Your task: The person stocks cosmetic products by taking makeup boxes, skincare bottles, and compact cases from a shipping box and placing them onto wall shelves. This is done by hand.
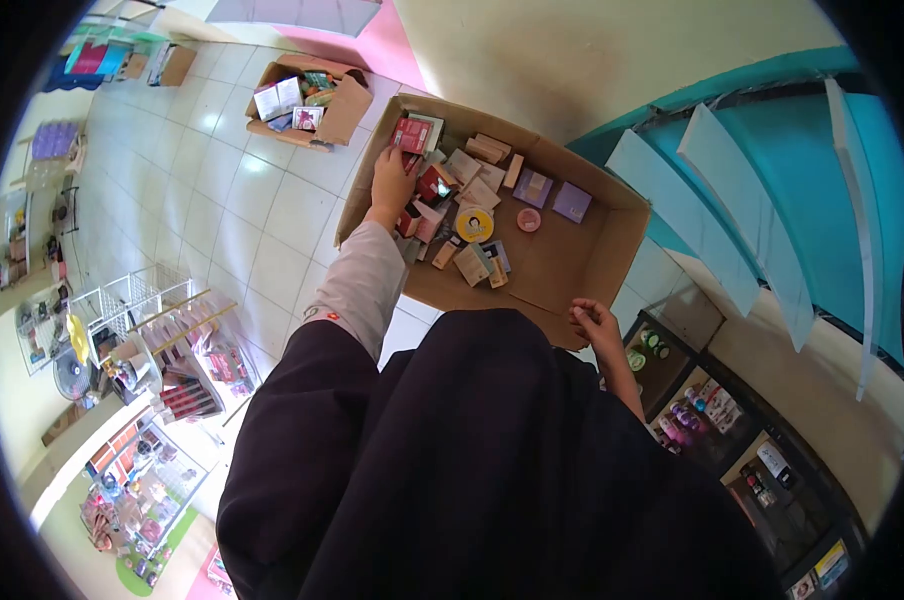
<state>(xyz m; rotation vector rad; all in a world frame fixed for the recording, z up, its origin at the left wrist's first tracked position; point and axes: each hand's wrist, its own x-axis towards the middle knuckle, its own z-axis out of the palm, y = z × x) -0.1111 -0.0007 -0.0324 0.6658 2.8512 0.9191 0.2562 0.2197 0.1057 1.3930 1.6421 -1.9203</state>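
At ten o'clock in the large brown cardboard carton (582, 255) of small boxes, a red printed box (411, 134) is touched by the left hand (389, 182), grip unclear; at five, the right hand (596, 324) is held loosely open.

The large cardboard box (582, 265) stands on the tiled floor (292, 205). Inside it, small cartons (473, 264) lie mostly in the left part, around a round container (475, 225). Behind it, to the left, is a smaller cardboard box (350, 108) with packages (278, 99) inside. A display cabinet (744, 460) is at its right, and a fan (71, 374) well to its left.
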